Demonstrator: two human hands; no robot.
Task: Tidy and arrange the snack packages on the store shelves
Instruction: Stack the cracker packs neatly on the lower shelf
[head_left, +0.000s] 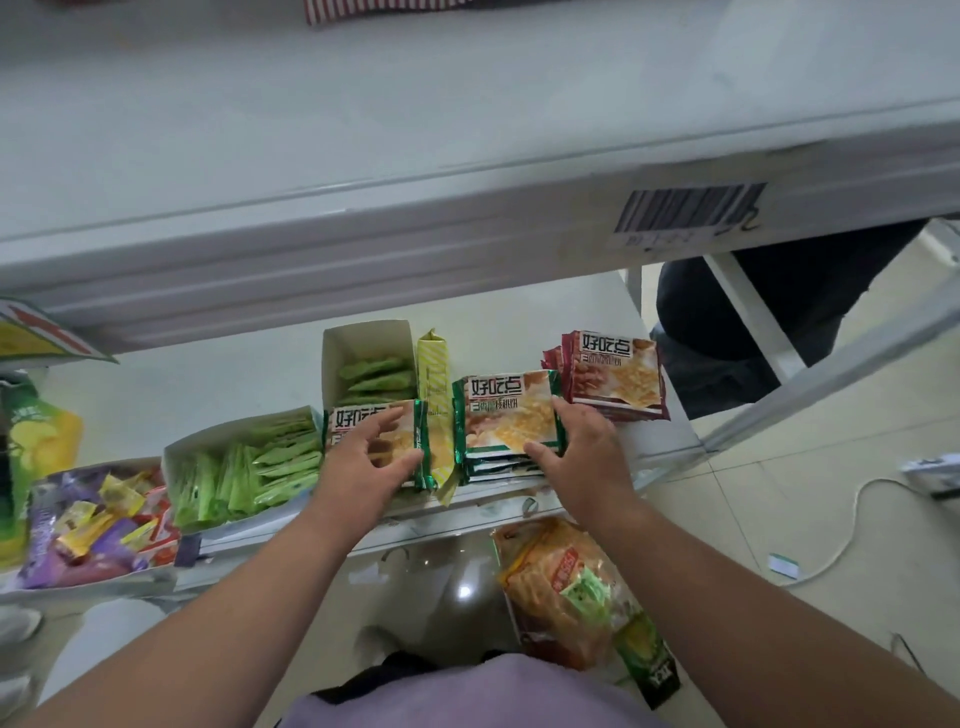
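On the middle white metal shelf (571, 306), a person's left hand (363, 457) lies with spread, lightly curled fingers atop a green-edged foil biscuit packet (379, 441), while the right hand (576, 447) grips the near right corner of a matching stack of green-edged packets (506, 415), which lies just left of its fingers, long axis across the shelf. A red-edged stack (615, 374) sits just behind and to the right. Packets read "好吃点". The right hand looks better placed to square the stack.
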